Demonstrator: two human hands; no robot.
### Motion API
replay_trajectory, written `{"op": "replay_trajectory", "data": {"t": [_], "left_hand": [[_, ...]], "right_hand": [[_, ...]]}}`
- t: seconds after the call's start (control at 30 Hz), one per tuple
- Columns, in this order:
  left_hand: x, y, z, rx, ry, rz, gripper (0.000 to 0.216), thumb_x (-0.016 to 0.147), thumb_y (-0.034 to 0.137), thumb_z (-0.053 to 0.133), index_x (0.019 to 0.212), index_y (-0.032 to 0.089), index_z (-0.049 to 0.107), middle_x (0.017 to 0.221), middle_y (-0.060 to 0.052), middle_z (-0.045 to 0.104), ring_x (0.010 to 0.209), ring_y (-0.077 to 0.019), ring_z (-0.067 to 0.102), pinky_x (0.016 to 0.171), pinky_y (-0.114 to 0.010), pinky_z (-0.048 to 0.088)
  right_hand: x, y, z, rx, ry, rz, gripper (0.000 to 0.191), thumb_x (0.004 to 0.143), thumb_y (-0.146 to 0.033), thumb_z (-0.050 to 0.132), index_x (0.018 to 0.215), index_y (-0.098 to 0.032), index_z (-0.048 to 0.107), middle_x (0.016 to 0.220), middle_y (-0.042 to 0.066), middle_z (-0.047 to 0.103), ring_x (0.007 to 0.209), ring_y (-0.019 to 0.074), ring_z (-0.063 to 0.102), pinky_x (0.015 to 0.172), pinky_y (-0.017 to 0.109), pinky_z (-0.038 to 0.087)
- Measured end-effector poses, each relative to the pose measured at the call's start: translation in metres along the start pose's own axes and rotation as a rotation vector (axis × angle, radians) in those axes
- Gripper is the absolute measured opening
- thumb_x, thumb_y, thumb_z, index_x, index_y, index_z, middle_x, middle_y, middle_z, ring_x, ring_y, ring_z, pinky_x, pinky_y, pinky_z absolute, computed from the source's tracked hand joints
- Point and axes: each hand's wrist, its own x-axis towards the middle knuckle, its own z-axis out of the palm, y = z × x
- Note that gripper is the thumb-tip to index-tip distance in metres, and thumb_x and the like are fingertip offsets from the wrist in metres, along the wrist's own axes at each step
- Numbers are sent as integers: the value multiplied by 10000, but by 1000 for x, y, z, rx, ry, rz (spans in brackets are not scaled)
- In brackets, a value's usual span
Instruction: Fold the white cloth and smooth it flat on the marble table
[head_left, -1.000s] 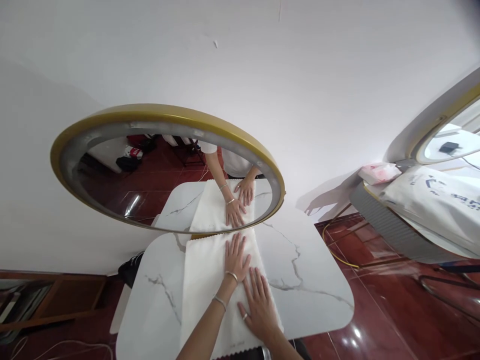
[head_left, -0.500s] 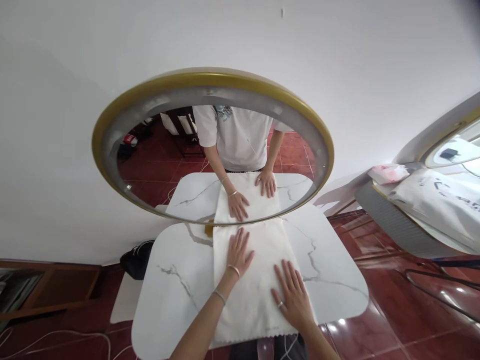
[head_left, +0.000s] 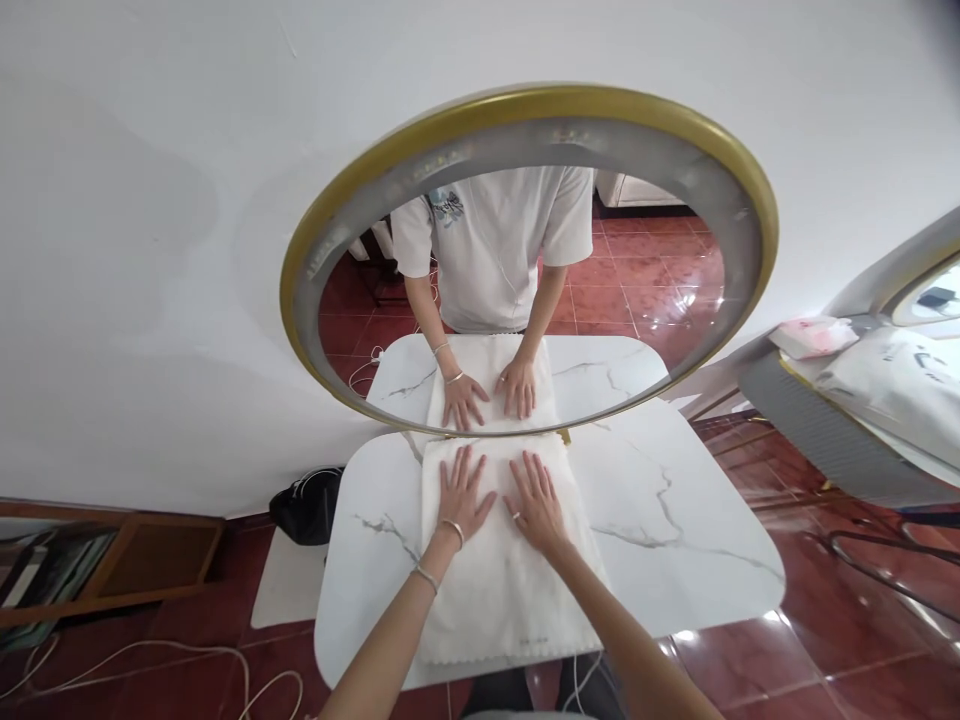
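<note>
White cloth (head_left: 517, 600) lay on the counter (head_left: 712, 510) before the mirror (head_left: 529, 260). Left hand (head_left: 461, 502) and right hand (head_left: 538, 508) rested flat at its mirror end, each grip spread, grasping nothing. Step judged: smoothing. Next move called for even palm pressure.

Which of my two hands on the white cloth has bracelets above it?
Your left hand: two bracelets circle the wrist and lower forearm. The right hand has a bare wrist and forearm, with just a ring.
</note>
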Motion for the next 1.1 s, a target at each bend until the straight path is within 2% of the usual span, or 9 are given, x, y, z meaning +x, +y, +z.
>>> {"op": "replay_trajectory", "data": {"t": [0.2,0.27,0.37,0.47,0.57,0.67,0.77,0.9,1.1], "left_hand": [[23,67,13,-96,-16,38,631,917,424,470,1492,258,270,1589,-114,176,1463,-323,128,1136,-649,120],[14,90,16,-124,-22,-15,592,928,407,459,1479,255,308,1583,-131,188,1457,-327,158,1132,-633,174],[-25,110,15,-158,-20,-101,669,894,501,495,1486,257,301,1574,-157,202,1441,-356,201,1105,-619,253],[-77,100,7,-159,-6,-99,736,852,608,503,1491,324,272,1575,-123,219,1430,-345,242,1101,-596,265],[-118,62,-5,-89,39,-135,710,852,598,514,1478,336,307,1563,-103,265,1418,-329,277,1121,-565,238],[-143,21,-14,-3,78,-165,674,859,563,522,1464,323,349,1544,-99,312,1411,-330,293,1121,-551,243],[-156,6,-18,47,67,-140,544,920,412,467,1451,356,361,1524,-56,361,1415,-311,293,1121,-550,249],[-148,39,-17,-60,-22,66,589,925,201,387,1484,347,271,1532,-31,346,1425,-253,285,1141,-513,230],[-108,101,-18,-281,-136,163,725,901,547,452,1516,311,152,1592,-44,164,1449,-292,208,1156,-552,169]], "right_hand": [[0,59,-8,-189,-83,85,664,966,-423,380,1526,-275,56,1599,42,74,1467,234,113,1161,466,180],[-7,68,-14,-230,-84,109,670,970,-424,372,1523,-283,22,1601,35,38,1466,236,114,1157,462,185],[-11,64,-15,-251,-77,153,663,979,-396,343,1523,-263,-11,1602,49,10,1470,254,82,1153,490,180],[-10,40,-9,-234,-76,163,652,981,-371,334,1526,-252,-2,1602,62,15,1472,272,38,1151,518,163],[-8,-1,2,-181,-89,117,645,977,-355,347,1530,-254,29,1599,72,64,1471,278,36,1150,531,154],[-5,-47,15,-104,-88,59,646,975,-310,346,1532,-223,30,1590,100,120,1470,262,70,1155,520,151],[-1,-75,24,-47,-78,4,641,973,-277,337,1532,-206,32,1580,104,170,1467,243,106,1161,502,149],[2,-64,21,-53,-80,37,613,985,-299,313,1529,-241,36,1579,75,192,1465,240,118,1160,534,109],[-5,7,3,-128,-73,142,639,994,-377,265,1517,-235,-73,1595,78,91,1471,259,56,1146,594,74]]}}
